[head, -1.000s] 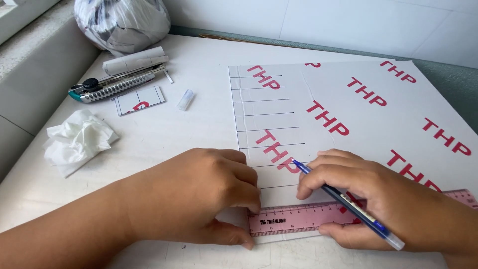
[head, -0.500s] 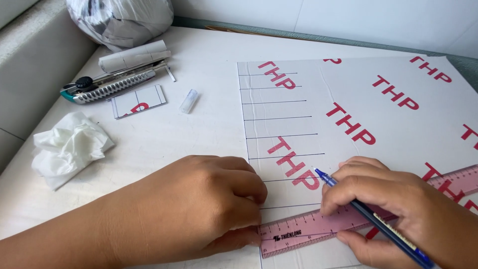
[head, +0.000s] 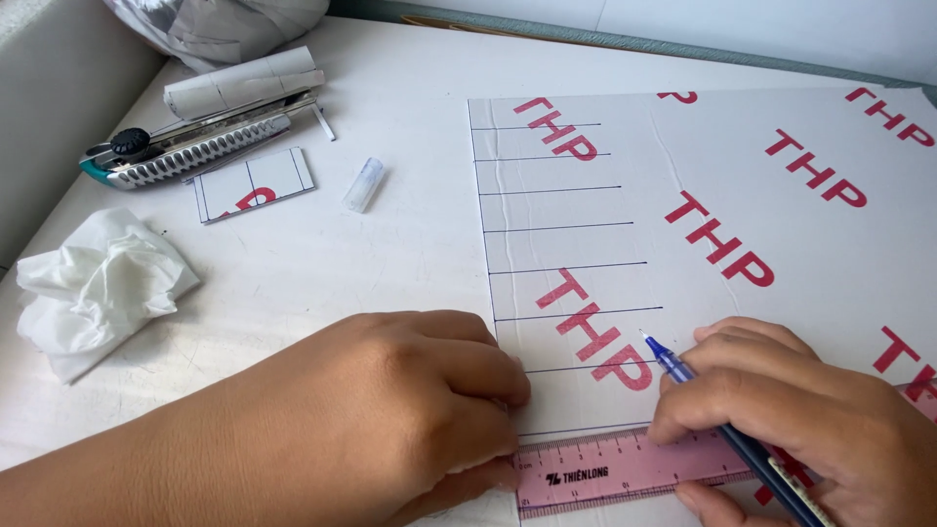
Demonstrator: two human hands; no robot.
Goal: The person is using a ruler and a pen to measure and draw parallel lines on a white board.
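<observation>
Both hands work low in the frame, apart from each other. Left hand [head: 390, 420], lower centre, lies fingers curled and pressed down on the left end of a pink ruler [head: 625, 468], pinning it to the sheet. Right hand [head: 791, 410], lower right, is clamped round a blue pen [head: 722, 429] in a writing grip; pen tip points up-left and sits over the sheet just above the ruler, whether touching I cannot tell.

Ruler lies across the bottom edge of the frame, slightly tilted, on a large white sheet [head: 703, 156] printed with red letters. Sheet fills the right half of the frame. Along its left margin runs a ladder of thin blue ruled lines [head: 556, 226], roughly parallel, stacked from the top down to the ruler.

Left of the sheet, on the white table [head: 410, 88]: a small clear cap or tube [head: 363, 183], centre-left; a small cut card piece [head: 256, 183] with ruled lines; a utility knife [head: 185, 151] upper left, just beside a roll of paper [head: 244, 83]. Crumpled white tissue [head: 98, 288] at the left edge. Grey plastic bag [head: 224, 24] at the top left.
</observation>
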